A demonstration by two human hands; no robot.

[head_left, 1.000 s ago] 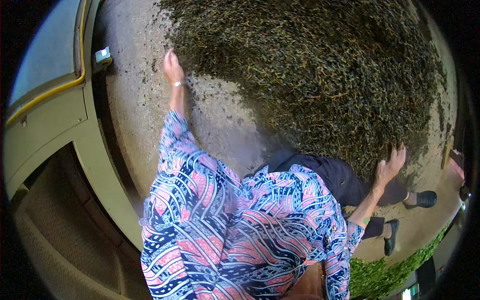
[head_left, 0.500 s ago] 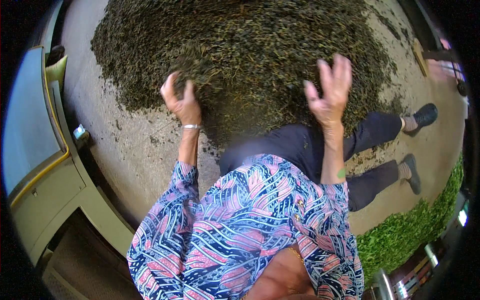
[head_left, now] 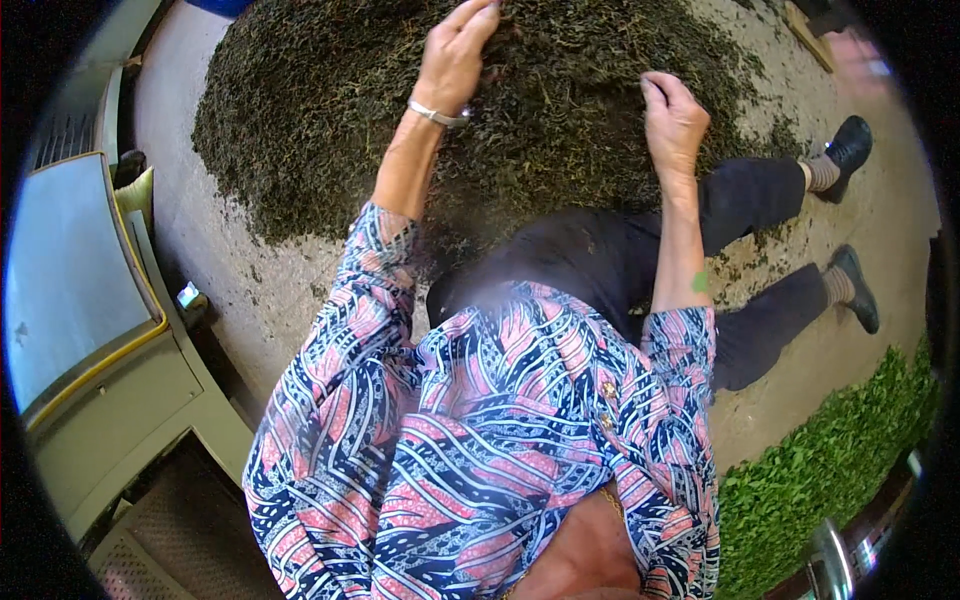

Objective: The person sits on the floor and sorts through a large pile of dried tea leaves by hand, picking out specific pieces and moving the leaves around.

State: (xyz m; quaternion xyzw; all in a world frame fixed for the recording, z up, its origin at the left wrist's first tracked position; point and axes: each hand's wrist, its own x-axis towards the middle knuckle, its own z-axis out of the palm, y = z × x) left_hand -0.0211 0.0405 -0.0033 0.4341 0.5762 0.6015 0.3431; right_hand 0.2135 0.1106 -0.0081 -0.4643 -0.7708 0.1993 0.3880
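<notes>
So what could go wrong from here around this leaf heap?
The left hand has a silver band behind it, which might snag in the dark heap. The legs lie at its edge, so shifting them could scatter it. One shoe sits near the green leaves and might scuff them.

The person wears a loose blouse [head_left: 480, 440] printed with wavy navy, white and coral-pink bands, its sleeves [head_left: 325, 350] leaving the forearms uncovered. Small gold-toned buttons [head_left: 607, 391] sit on its front, and a thin gold-coloured chain [head_left: 612, 503] circles the neck. A silvery band [head_left: 437, 114] rings the left wrist; a green mark [head_left: 700, 282] shows on the right forearm. Dark trousers [head_left: 590, 250], striped socks [head_left: 824, 173] and dark shoes [head_left: 851, 158] complete the clothing.
</notes>
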